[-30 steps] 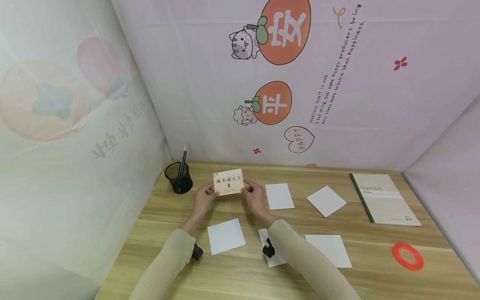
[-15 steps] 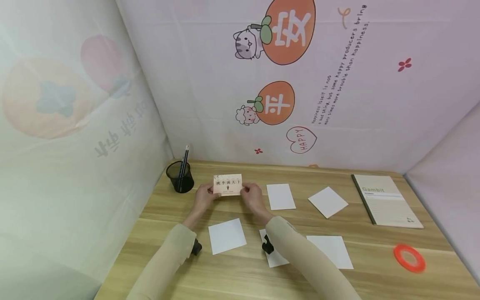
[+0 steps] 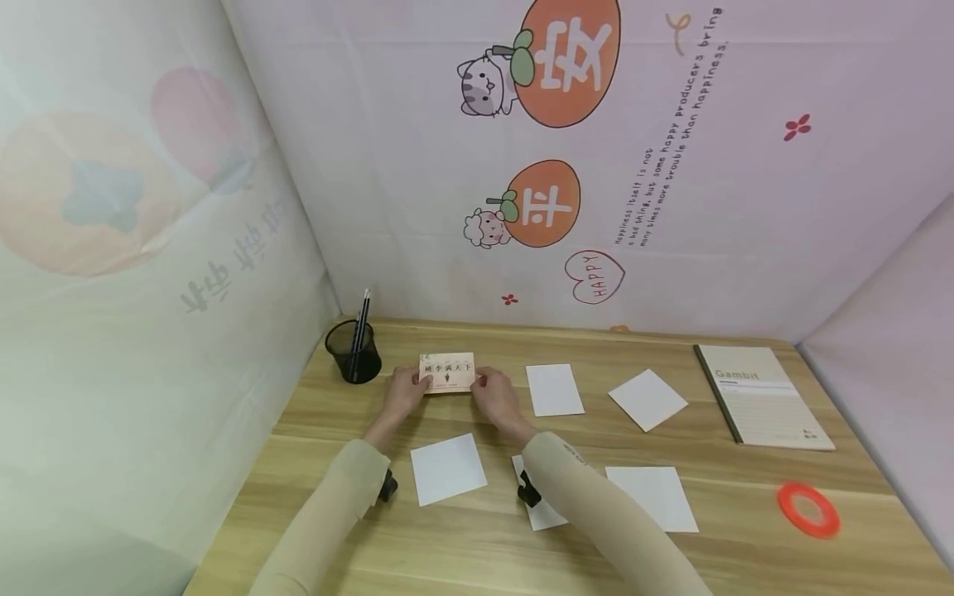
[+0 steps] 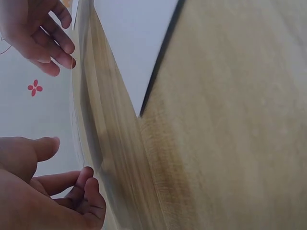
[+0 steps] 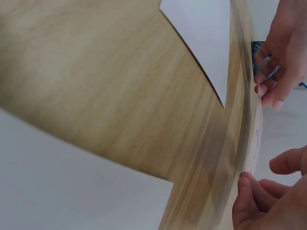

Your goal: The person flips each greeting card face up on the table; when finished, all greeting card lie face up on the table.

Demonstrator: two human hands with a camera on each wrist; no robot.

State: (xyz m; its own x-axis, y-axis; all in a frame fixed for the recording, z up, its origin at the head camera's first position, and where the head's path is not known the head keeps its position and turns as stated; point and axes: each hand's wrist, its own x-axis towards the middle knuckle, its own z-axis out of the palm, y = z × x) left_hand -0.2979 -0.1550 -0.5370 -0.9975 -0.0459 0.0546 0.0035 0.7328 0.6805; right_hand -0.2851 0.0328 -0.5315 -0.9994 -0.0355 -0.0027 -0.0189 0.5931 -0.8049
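Observation:
A cream printed card (image 3: pixel 445 373) with a row of dark characters is held near the back of the table. My left hand (image 3: pixel 406 389) grips its left edge, the thumb overlapping the front corner. At its right edge my right hand (image 3: pixel 494 394) holds with curled fingers. From the right wrist camera the card (image 5: pixel 255 129) appears almost edge-on, spanning from one hand to the other. Both thumbs stand a little apart from the fingers in the wrist views. A white sheet (image 3: pixel 449 469) lies in front of the hands, on the near side.
A black mesh pen cup (image 3: pixel 354 356) with pencils stands left of the hands. Right of them lie white sheets (image 3: pixel 555 390) (image 3: pixel 648 401) (image 3: pixel 652 498), a notebook (image 3: pixel 766 399) and a red tape ring (image 3: pixel 808 510). Another sheet (image 3: pixel 546 515) is partly under my right forearm.
The card has come down slightly toward the table and toward me, and its tilt has levelled out. Both hands moved with it, still at its two edges.

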